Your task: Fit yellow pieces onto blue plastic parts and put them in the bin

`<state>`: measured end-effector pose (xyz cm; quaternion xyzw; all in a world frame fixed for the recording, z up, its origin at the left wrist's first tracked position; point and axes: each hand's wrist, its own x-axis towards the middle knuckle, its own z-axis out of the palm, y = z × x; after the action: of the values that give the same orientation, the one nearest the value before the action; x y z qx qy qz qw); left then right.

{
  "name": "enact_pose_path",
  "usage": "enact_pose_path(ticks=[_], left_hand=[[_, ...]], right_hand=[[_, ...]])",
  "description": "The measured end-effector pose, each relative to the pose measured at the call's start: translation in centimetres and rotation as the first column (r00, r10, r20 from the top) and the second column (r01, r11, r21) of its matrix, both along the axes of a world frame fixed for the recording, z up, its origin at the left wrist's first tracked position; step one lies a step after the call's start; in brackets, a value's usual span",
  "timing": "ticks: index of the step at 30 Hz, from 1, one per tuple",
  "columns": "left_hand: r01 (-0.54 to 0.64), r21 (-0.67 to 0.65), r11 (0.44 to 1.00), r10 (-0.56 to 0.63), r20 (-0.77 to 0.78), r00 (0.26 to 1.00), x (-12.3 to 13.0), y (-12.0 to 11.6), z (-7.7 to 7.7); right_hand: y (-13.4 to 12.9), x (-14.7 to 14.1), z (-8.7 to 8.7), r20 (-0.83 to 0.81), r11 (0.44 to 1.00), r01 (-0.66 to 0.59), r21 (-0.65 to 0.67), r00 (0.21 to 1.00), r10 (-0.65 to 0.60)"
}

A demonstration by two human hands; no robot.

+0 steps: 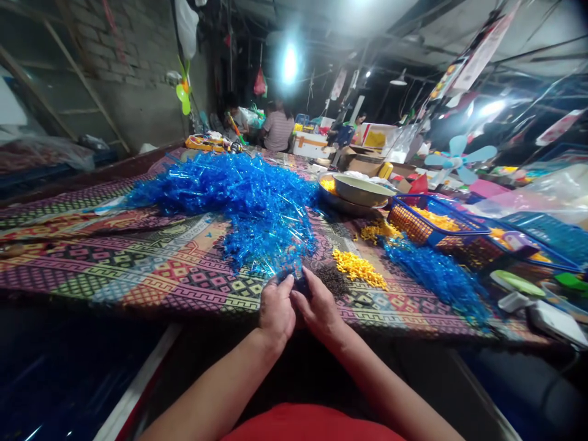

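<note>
A large heap of clear blue plastic pieces (pixel 239 184) spreads over the patterned cloth (pixel 184 257) and reaches down to my hands. My left hand (pixel 278 306) and my right hand (pixel 319 303) are close together at the table's front edge. Both have their fingers closed in front of the heap's near end; what they hold, if anything, is too small to make out. Right of my right hand lie a pile of small dark pieces (pixel 331 280) and a pile of small yellow pieces (pixel 361 269). A second blue bunch (pixel 436 278) lies farther right.
Metal bowls (pixel 362 190) stand behind the yellow pile. A blue basket (pixel 413 229) holds yellow pieces at the right. A light blue fan (pixel 459 160) stands behind it, and a white device (pixel 555 321) lies at the right edge. People (pixel 278 128) sit in the background.
</note>
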<state>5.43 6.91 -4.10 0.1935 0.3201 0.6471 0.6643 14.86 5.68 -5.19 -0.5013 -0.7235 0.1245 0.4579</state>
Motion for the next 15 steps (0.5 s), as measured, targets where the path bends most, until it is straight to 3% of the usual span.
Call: enact_pose_path(ticks=[4, 7, 11, 13, 15], left_hand=[[0.091, -0.013, 0.996, -0.091, 0.000, 0.996, -0.4, -0.5, 0.7], [0.134, -0.061, 0.989, -0.137, -0.047, 0.990, -1.9, -0.7, 1.9], [0.183, -0.038, 0.982, -0.186, -0.213, 0.959, -5.5, -0.5, 3.0], [0.186, -0.056, 0.981, -0.194, -0.257, 0.947, -6.9, -0.7, 3.0], [0.206, -0.104, 0.973, -0.227, -0.268, 0.936, -7.7, -1.1, 2.8]], right_hand=[[-0.1, 0.3, 0.3, -0.105, 0.995, -0.031, -0.095, 0.994, 0.021], [-0.1, 2.5, 0.9, -0.116, 0.996, 0.026, -0.085, 0.993, -0.036], [0.0, 10.3, 1.5, 0.070, 0.960, 0.278, -0.026, 0.959, -0.276], [-0.1, 15.6, 1.4, 0.186, 0.909, 0.416, 0.036, 0.891, -0.415], [-0.2, 20.6, 1.1, 0.327, 0.828, 0.558, 0.053, 0.774, -0.542]])
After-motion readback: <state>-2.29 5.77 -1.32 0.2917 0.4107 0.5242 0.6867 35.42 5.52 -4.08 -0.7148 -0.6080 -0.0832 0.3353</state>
